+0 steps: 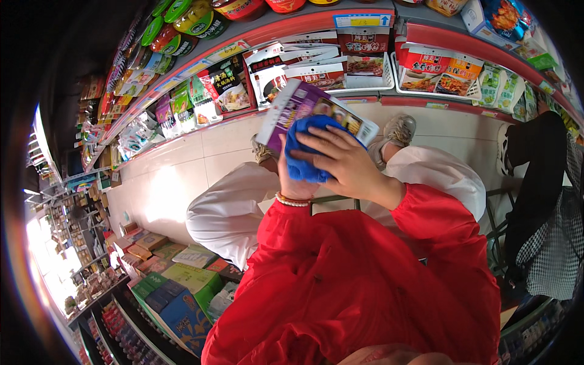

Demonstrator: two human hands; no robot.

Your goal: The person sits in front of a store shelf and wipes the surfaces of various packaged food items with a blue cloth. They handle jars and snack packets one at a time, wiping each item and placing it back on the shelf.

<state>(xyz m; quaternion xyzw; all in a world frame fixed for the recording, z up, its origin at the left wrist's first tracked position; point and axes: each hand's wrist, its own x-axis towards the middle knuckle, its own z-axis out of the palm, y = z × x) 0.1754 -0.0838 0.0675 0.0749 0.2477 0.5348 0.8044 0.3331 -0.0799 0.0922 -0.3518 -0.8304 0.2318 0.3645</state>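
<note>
A purple-and-white food packet is tilted in front of me, above the floor between my knees. My left hand, with a beaded bracelet at the wrist, supports the packet from below; most of its fingers are hidden behind the packet and the cloth. Pressed on the packet's printed face is a bunched blue cloth. My right hand lies over this cloth with its fingers spread, holding it against the packet.
Seasoning packets fill a white plastic basket on the low shelf ahead. Jars line the shelf above. Boxes are stacked at my left. Another person's dark-clothed leg is close on the right.
</note>
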